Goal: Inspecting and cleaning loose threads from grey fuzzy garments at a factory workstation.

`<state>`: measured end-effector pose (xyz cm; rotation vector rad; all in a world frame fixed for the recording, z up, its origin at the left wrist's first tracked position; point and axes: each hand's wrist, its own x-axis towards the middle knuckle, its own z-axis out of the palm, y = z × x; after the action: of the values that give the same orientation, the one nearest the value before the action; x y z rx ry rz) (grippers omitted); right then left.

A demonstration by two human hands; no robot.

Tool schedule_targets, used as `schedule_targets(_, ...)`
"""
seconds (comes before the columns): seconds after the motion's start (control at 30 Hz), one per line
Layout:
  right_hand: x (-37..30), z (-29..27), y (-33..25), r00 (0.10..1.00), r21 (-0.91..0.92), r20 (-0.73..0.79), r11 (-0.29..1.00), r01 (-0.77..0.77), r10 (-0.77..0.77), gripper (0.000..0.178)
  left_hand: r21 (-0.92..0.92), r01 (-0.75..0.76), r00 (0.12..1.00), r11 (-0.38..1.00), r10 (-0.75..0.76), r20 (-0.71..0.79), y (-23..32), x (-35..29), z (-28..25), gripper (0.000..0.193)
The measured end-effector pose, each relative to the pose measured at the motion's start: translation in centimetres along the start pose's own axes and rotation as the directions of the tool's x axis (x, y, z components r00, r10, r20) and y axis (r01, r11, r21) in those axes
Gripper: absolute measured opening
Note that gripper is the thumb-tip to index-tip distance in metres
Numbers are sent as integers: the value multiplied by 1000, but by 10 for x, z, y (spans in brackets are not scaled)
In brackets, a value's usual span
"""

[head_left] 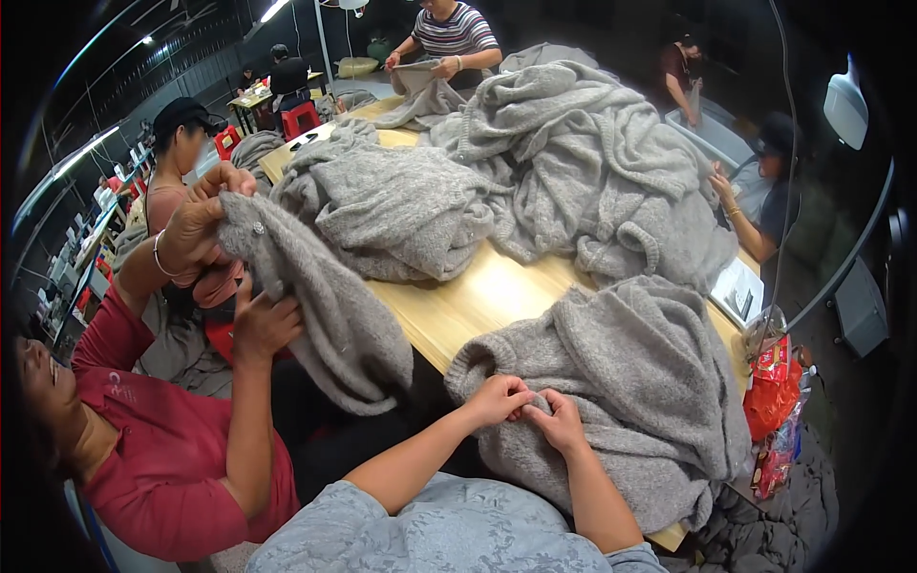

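A heap of grey knit garment (650, 353) lies at the table's near edge, its folds spilling toward my lap. Over its near left part my left hand (499, 399) is closed, thumb and fingertips pinching the knit. Close beside it, almost touching, my right hand (558, 420) is closed in a pinch on the same cloth. Any small thing between the fingertips is too small to make out. A ribbed opening (468, 361) of the garment curls up just left of my hands.
Piles of grey knitwear (392, 205) cover much of the wooden table (506, 291). To my left a co-worker in a red shirt (181, 449) holds up a grey knit piece (315, 296). A red plastic bag (772, 392) hangs at the right edge, near a white lamp (845, 105).
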<state>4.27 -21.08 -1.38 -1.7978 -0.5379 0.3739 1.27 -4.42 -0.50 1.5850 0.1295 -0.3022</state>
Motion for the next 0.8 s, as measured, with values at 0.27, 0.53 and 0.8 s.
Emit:
schedule_targets(0.27, 2, 0, -3, 992, -85, -83, 992, -98, 91, 16, 1, 17, 999, 1000, -17, 32, -2, -1, -1, 16)
schedule_targets(0.53, -1, 1, 11, 997, 49, -74, 998, 29, -26, 13, 134, 41, 968, 990, -72, 240, 1, -2, -9, 13)
schedule_targets(0.8, -16, 0, -22, 1000, -346, -11, 938, 20, -25, 9, 417, -403, 912, 815, 396, 107, -9, -28, -2, 13)
